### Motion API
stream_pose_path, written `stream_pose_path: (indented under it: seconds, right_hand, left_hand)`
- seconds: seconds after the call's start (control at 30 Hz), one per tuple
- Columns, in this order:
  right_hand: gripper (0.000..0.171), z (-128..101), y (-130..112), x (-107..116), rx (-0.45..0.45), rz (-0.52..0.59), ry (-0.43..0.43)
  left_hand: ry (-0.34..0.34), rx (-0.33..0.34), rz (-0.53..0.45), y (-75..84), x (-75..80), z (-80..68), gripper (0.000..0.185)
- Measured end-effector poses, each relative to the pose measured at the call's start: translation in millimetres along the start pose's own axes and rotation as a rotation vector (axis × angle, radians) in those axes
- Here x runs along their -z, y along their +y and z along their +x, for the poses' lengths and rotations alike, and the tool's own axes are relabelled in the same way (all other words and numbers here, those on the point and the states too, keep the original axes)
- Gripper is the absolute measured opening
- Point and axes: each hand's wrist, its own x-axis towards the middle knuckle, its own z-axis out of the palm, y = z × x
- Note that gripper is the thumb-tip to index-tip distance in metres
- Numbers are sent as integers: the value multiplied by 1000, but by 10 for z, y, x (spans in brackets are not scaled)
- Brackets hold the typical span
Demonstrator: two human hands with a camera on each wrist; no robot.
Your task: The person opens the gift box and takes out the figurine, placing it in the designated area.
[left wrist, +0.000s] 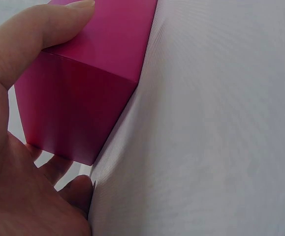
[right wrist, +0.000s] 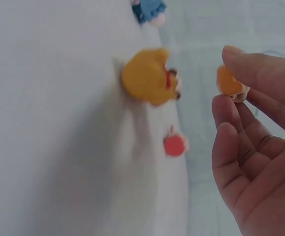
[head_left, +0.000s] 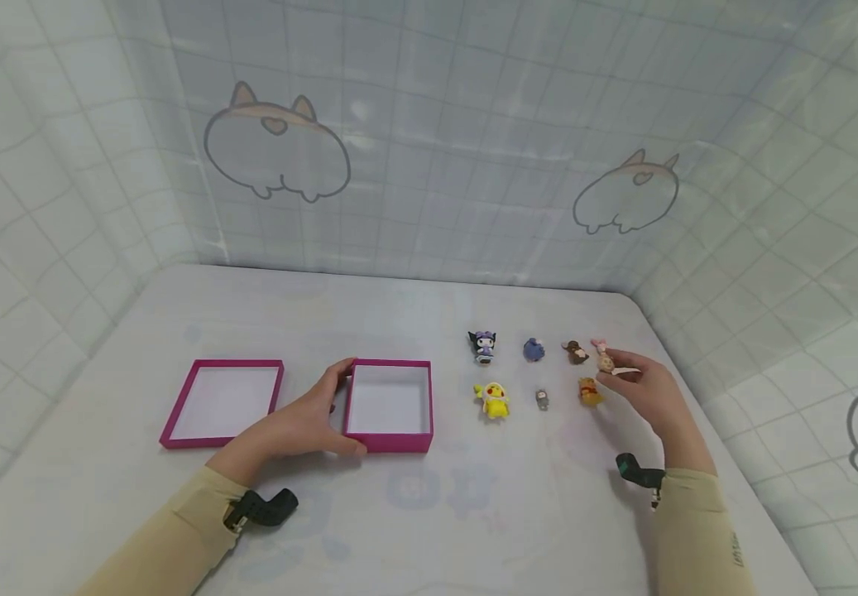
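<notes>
Fingers of the right hand pinch a small figure; left hand grips the pink box — its near corner.

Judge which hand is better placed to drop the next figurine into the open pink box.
Right: the right hand already pinches a small figurine beside the others. The left hand grips the pink box.
</notes>
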Motion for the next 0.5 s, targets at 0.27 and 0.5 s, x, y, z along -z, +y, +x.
stream_pose_path:
  seconds: [0.27, 0.5]
  right_hand:
    - [65, -20, 200, 26, -45, -8, -12]
    - [65, -17, 308, 34, -74, -22, -11]
  left_hand:
    - [4, -4, 2, -9, 0, 1, 134]
    - [4, 4, 2, -10, -4, 0, 134]
